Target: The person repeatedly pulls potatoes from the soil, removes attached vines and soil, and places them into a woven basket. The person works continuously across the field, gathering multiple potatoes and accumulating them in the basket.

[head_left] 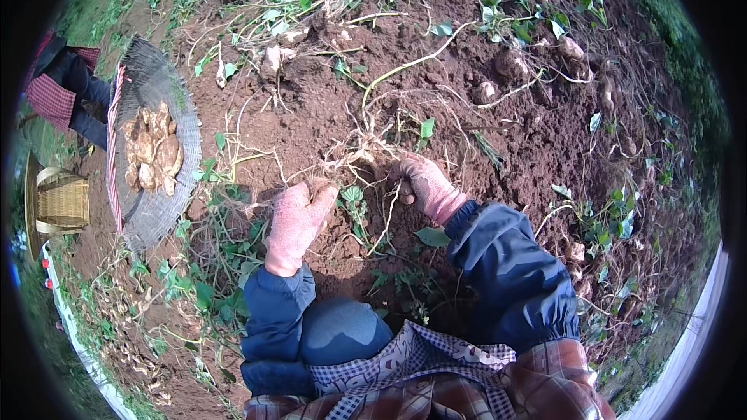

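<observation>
My left hand (299, 219), in a pink glove soiled with earth, is closed around some roots at the left end of a pale root clump (365, 151). At the clump's right side my right hand (427, 186), gloved alike, has its fingers curled against the roots; what lies inside them is hidden. A cut vine stem (402, 70) rises from the clump and bends to the right. Thin roots hang between both hands over the reddish soil. Pale tubers, apparently sweet potatoes (275, 59), lie on the soil beyond.
A shallow woven basket (189, 146) with a pink-and-white twisted handle holds several soil-covered tubers (153, 149) at the left. Behind it stand a yellow bamboo basket (63, 201) and another person (73, 81), partly visible. Leafy vines (613, 219) and more tubers (513, 64) lie to the right.
</observation>
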Motion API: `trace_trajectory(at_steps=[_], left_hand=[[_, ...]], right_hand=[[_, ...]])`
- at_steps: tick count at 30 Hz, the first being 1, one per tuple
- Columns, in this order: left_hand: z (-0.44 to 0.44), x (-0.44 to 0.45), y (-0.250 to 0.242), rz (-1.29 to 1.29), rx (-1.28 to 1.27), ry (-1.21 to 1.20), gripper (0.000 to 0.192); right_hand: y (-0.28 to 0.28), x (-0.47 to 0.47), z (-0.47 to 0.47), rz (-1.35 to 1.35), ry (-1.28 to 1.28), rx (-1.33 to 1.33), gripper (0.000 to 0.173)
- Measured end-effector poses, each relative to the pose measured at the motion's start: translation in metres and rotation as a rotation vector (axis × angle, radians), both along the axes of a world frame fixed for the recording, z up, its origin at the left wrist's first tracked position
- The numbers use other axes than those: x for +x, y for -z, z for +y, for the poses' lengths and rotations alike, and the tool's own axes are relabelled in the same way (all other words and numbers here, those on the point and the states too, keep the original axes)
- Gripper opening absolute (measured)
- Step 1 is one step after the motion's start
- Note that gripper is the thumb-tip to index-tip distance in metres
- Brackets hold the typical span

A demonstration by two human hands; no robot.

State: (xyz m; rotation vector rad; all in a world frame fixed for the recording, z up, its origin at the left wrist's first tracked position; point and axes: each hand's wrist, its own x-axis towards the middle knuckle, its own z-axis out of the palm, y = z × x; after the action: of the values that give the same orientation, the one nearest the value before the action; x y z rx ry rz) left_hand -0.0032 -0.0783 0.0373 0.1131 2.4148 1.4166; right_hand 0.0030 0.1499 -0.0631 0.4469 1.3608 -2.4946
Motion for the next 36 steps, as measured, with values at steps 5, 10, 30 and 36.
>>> trace_trajectory(at_steps=[5, 10, 30, 36], left_hand=[[0.012, 0.003, 0.021, 0.115, -0.393, 0.586, 0.040], [0.014, 0.002, 0.034, 0.211, -0.571, 0.609, 0.042], [0.031, 0.008, 0.030, 0.221, 0.063, 0.279, 0.033], [0.014, 0.002, 0.029, 0.440, -0.065, 0.376, 0.039]], right_hand=[[-0.025, 0.018, 0.004, 0.501, 0.024, 1.567, 0.034], [-0.027, -0.002, -0.032, 0.925, -0.003, 1.507, 0.061], [-0.045, 0.020, -0.012, 0.406, 0.034, -0.215, 0.023], [-0.034, 0.015, 0.004, 0.832, -0.085, 1.270, 0.034]])
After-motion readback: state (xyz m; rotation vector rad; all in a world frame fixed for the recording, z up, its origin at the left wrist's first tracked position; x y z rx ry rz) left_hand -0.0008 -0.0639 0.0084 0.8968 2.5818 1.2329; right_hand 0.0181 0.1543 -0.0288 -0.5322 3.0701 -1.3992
